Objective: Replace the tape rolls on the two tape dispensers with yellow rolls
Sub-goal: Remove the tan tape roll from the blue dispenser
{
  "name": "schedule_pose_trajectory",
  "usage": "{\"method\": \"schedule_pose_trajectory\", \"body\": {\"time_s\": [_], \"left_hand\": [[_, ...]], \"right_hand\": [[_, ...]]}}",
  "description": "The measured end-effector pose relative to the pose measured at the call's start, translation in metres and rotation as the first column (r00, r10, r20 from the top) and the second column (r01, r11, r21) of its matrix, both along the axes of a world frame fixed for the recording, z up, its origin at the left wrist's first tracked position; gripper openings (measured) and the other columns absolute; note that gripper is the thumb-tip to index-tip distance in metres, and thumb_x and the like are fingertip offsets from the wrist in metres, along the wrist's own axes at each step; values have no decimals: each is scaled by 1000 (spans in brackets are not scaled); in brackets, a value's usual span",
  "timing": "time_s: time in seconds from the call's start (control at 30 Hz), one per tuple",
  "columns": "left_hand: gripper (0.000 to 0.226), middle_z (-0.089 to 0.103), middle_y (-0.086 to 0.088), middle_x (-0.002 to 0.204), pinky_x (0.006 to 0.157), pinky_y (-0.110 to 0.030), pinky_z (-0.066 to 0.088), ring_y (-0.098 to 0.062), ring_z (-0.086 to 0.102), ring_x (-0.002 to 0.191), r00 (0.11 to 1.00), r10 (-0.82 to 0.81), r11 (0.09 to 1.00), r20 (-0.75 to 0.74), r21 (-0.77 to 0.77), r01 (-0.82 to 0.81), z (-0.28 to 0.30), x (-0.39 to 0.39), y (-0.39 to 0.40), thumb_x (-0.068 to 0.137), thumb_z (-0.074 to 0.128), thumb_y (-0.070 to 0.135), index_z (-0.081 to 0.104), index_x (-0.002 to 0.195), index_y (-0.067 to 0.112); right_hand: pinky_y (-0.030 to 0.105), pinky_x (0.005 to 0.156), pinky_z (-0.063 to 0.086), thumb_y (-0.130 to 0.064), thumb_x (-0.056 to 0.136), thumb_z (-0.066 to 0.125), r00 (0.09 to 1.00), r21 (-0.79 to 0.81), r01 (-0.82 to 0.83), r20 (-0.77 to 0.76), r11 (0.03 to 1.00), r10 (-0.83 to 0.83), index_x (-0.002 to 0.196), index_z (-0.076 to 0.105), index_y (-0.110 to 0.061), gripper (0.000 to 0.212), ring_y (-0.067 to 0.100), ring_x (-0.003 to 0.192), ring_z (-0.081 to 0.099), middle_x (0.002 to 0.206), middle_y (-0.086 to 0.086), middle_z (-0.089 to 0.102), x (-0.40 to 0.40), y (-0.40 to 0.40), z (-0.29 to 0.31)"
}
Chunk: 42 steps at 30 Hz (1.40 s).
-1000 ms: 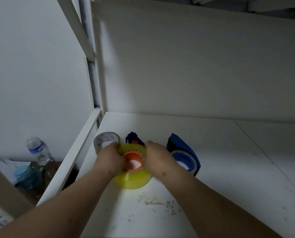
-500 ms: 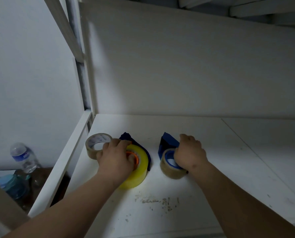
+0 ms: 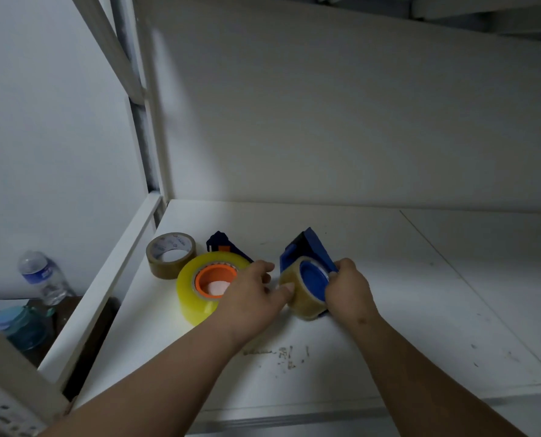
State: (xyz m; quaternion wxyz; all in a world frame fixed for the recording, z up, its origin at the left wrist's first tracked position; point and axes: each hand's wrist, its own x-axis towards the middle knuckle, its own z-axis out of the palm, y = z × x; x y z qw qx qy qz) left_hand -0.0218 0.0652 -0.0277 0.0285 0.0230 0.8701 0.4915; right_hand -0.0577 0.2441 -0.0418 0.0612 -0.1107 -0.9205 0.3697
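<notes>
A yellow tape roll with an orange hub sits on a dark blue dispenser on the white shelf. To its right stands a second blue dispenser carrying a pale clear-tan roll on a blue hub. My right hand grips this dispenser from the right side. My left hand has left the yellow roll, and its thumb and fingers touch the left edge of the pale roll.
A brown tape roll lies flat at the shelf's left rear. The shelf's white frame rail runs along the left. Below it stand a water bottle and a teal container. Scuff marks dot the shelf front.
My left hand came off the yellow roll and moved right to the pale roll. My right hand stayed on the right dispenser, which now tilts toward me.
</notes>
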Motion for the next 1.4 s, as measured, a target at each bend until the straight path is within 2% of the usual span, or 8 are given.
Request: {"method": "schedule_pose_trajectory", "body": {"time_s": [0.13, 0.3, 0.43, 0.83, 1.0, 1.17, 1.27, 1.4], "left_hand": [[82, 56, 4, 129, 88, -37, 58, -18, 62, 111, 958, -23, 903, 286, 417, -102, 9, 8, 22, 81, 73, 50, 32, 148, 26], [60, 68, -13, 120, 73, -40, 63, -26, 72, 90, 940, 76, 752, 332, 600, -273, 7, 13, 31, 91, 69, 18, 42, 144, 18], [53, 71, -12, 118, 85, -45, 61, -27, 74, 99, 967, -11, 714, 256, 679, -172, 7, 20, 32, 93, 63, 4, 47, 142, 15], [39, 73, -13, 115, 84, -50, 60, -36, 69, 107, 976, -84, 702, 202, 707, -86, 15, 18, 7, 91, 63, 6, 63, 127, 20], [48, 72, -15, 115, 71, -41, 60, -37, 71, 102, 983, -81, 693, 167, 718, -64, 18, 16, 4, 89, 66, 6, 58, 135, 19], [48, 78, -2, 90, 62, -34, 59, -21, 75, 75, 986, -58, 702, 158, 709, -73, 27, 15, -3, 91, 62, 5, 56, 136, 19], [39, 77, -5, 96, 65, -36, 59, -24, 75, 79, 990, -61, 695, 126, 717, -48, 35, 13, 3, 92, 61, 7, 60, 128, 21], [22, 65, -3, 65, 62, -38, 58, -20, 61, 57, 991, -16, 746, 133, 662, -77, 46, 6, -8, 91, 62, 9, 73, 105, 21]], "right_hand": [[28, 65, 48, -22, 98, 39, 983, -134, -115, -161, 984, 93, 110, 45, -21, 14, 12, 80, 59, 98, 1, 60, 13, -5, 5], [15, 65, 50, -35, 96, 46, 964, -370, -253, -176, 894, 200, 108, 44, -34, 12, 1, 76, 61, 90, -4, 63, 26, 1, 9], [50, 93, 50, -54, 94, 38, 951, -696, -227, -7, 681, 309, 128, 34, -43, 36, 23, 109, 61, 119, -2, 62, 30, 4, 11], [31, 56, 58, -68, 83, 35, 894, -501, -435, -139, 748, 427, 127, 40, -42, 51, 19, 77, 69, 103, -4, 65, 26, 25, 36], [34, 54, 58, -63, 86, 38, 886, -482, -460, -202, 745, 417, 122, 43, -46, 40, 25, 75, 68, 100, -1, 66, 23, 23, 39], [34, 63, 55, -52, 94, 35, 896, -385, -404, -348, 829, 275, 118, 42, -46, 26, 14, 73, 61, 97, -5, 63, 29, 17, 30], [38, 63, 59, -56, 94, 34, 911, -440, -372, -342, 817, 231, 120, 40, -43, 30, 18, 78, 65, 101, -3, 63, 28, 5, 35], [38, 66, 56, -49, 95, 39, 906, -390, -412, -275, 823, 323, 122, 46, -35, 31, 22, 75, 67, 102, 5, 66, 16, 20, 59]]}}
